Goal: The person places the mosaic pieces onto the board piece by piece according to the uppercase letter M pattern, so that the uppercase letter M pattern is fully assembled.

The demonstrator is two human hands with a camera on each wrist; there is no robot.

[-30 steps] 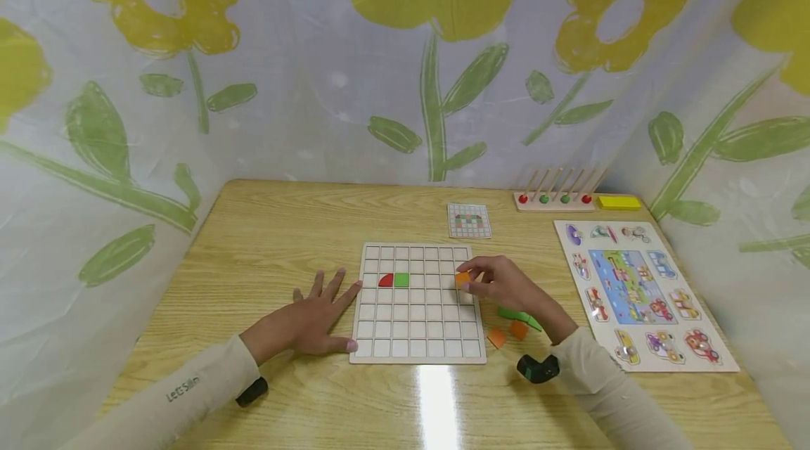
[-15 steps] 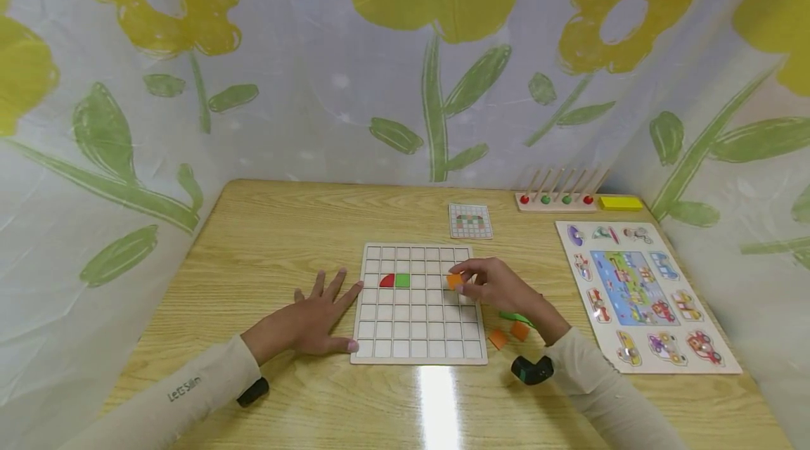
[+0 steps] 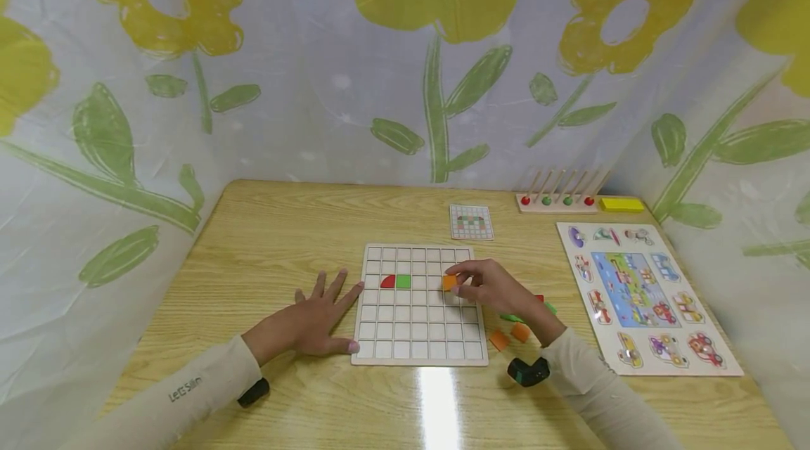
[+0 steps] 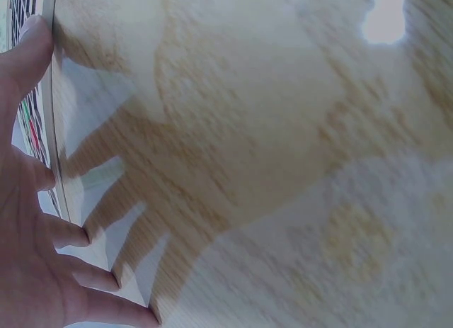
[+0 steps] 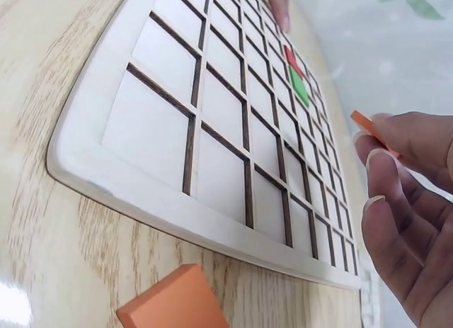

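A pale wooden grid board (image 3: pixel 401 330) lies on the table. In one of its upper rows sit a red quarter-circle piece (image 3: pixel 388 282) and, right beside it, a green square tile (image 3: pixel 403 282). My right hand (image 3: pixel 487 285) pinches an orange square tile (image 3: pixel 449 283) between thumb and fingers, close over the board's right part. In the right wrist view the held orange tile (image 5: pixel 371 129) shows nearly edge-on, tilted above the cells. My left hand (image 3: pixel 321 320) rests flat with spread fingers on the table, thumb and index fingertip right at the board's left edge.
Two loose orange tiles (image 3: pixel 498 341) lie right of the board, with green and red pieces (image 3: pixel 511 318) partly hidden under my right forearm. Behind the board lies a small pattern card (image 3: pixel 471 222). Farther right are a picture puzzle board (image 3: pixel 633 358), a peg stand (image 3: pixel 557 204) and a yellow block (image 3: pixel 621 205).
My right hand has moved a little left over the board with the orange tile, uncovering more of the pieces beneath the forearm. The left hand has stayed put.
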